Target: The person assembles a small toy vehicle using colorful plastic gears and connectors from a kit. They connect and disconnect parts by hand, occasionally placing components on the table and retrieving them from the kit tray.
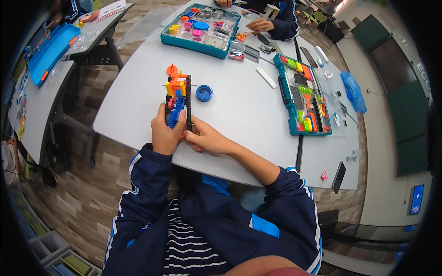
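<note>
Near the front edge of the white table (133, 101) I hold a model built from plastic construction parts (177, 94). It has black side beams, blue gears, yellow and orange pieces, and an orange wheel (172, 70) at its far end. My left hand (166, 129) is closed round its near left side. At the near right end, the curled fingers of my right hand (201, 135) press against a black beam; the fingertips are partly hidden. Just right of the model lies a round blue wheel hub (204, 93), touched by neither hand.
A teal parts case (195, 48) lies open at the back, with a person's hand (260, 25) beside it. Another open case (291, 103) of coloured parts lies right, near a white strip (266, 77). A blue plastic bag (353, 92) sits farther right. A blue tray (53, 55) rests on another table.
</note>
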Available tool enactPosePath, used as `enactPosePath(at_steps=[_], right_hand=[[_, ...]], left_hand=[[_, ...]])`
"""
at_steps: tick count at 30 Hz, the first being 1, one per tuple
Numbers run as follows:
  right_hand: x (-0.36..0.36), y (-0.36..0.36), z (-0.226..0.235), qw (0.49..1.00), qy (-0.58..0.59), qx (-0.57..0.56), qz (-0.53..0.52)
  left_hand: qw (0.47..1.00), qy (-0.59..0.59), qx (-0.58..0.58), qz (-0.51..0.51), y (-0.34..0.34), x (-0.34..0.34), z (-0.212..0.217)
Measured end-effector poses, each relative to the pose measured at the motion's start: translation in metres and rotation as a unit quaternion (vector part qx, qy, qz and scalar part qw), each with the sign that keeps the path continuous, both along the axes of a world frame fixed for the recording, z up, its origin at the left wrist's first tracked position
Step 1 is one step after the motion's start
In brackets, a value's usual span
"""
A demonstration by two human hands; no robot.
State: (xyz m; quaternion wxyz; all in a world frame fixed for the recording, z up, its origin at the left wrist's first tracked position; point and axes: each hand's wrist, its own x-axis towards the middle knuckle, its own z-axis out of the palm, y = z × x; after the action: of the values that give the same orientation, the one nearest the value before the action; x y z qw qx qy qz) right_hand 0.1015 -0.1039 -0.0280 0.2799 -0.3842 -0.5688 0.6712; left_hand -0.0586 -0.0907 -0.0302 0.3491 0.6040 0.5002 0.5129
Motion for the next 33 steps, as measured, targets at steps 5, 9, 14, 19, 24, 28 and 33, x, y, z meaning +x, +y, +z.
enactPosePath(at_steps=[5,9,14,19,24,28,33], right_hand=[[0.003,0.002,-0.001,1.0,-0.01,0.007,-0.013],[0.003,0.007,-0.001,0.997,0.055,-0.036,-0.038],[0.008,0.012,0.003,0.991,-0.002,0.081,-0.102],[0.009,0.017,0.002,0.989,0.045,0.022,-0.141],[0.007,0.015,-0.006,0.984,0.055,0.046,-0.164],[0.006,0.013,-0.01,0.979,0.101,0.042,-0.169],[0.003,0.011,-0.011,0.978,0.072,0.07,-0.185]], left_hand=[[0.998,-0.028,0.046,0.016,0.004,0.001,-0.006],[0.998,-0.049,0.025,0.023,0.002,-0.001,-0.009],[0.999,-0.005,0.037,0.007,0.0,0.0,-0.008],[0.997,0.062,0.042,-0.017,-0.002,0.003,-0.009],[0.997,0.061,0.03,-0.028,-0.003,0.005,-0.011],[0.997,0.062,0.028,-0.023,-0.003,0.006,-0.01],[0.996,0.085,0.032,0.003,-0.006,0.01,-0.008]])
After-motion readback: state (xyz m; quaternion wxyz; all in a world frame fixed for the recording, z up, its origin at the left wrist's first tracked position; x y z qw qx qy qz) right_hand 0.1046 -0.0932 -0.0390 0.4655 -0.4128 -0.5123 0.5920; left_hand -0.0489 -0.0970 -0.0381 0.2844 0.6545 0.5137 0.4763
